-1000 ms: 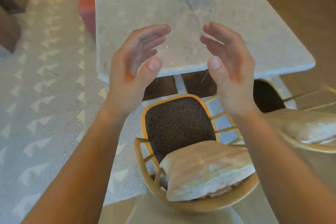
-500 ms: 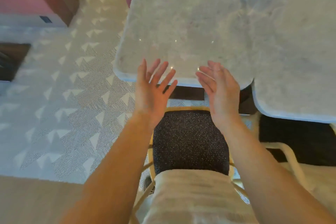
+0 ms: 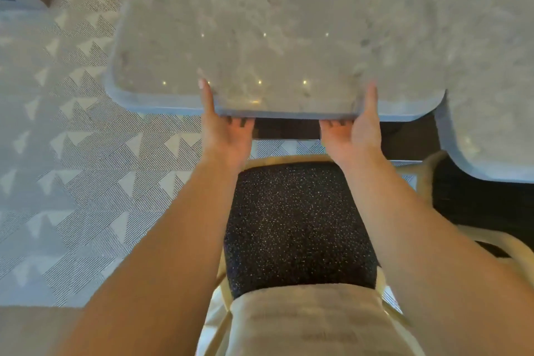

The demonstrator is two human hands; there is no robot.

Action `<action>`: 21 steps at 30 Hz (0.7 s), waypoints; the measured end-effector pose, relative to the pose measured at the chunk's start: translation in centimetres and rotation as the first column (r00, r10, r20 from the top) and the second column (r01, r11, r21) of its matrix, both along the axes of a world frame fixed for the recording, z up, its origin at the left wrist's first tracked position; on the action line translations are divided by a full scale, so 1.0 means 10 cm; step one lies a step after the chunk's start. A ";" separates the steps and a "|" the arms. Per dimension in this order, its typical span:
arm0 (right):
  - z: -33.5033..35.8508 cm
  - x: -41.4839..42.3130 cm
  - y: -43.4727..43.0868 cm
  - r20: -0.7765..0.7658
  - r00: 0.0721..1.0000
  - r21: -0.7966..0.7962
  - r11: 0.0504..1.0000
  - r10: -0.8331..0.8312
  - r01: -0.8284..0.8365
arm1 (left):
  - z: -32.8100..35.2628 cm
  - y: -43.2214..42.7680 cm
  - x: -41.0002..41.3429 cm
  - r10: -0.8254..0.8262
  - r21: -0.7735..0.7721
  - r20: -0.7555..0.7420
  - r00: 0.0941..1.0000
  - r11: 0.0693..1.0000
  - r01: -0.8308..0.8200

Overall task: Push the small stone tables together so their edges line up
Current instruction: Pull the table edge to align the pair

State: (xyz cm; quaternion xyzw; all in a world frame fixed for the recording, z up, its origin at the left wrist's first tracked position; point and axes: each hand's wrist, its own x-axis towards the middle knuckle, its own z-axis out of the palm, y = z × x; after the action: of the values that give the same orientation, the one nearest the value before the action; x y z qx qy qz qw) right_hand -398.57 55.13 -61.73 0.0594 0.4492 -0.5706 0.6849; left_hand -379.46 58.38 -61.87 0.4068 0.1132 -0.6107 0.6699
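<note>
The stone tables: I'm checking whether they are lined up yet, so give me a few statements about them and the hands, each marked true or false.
1. Both hands grip the near edge of the left stone table. True: the left hand and the right hand have thumbs on top and fingers underneath.
2. The near edges of the two tables line up. False: the right stone table reaches nearer the person than the left one.
3. A chair with a dark speckled seat stands below the hands. True.
4. The right hand rests on the right table. False: it holds the left one.
5. The floor left of the tables is bare wood. False: a patterned rug lies there.
</note>
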 end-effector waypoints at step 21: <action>-0.18 -0.01 -0.17 -0.038 0.998 -0.077 0.996 -0.054 0.051 | -0.10 -0.28 -0.13 0.157 -0.090 0.091 0.983 0.985 -0.149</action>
State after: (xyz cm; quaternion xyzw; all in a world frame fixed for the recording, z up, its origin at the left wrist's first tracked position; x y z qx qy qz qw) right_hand -398.71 53.44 -63.50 0.0336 0.4392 -0.6060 0.6624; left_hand -380.72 55.60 -62.85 0.3981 0.0858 -0.5410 0.7358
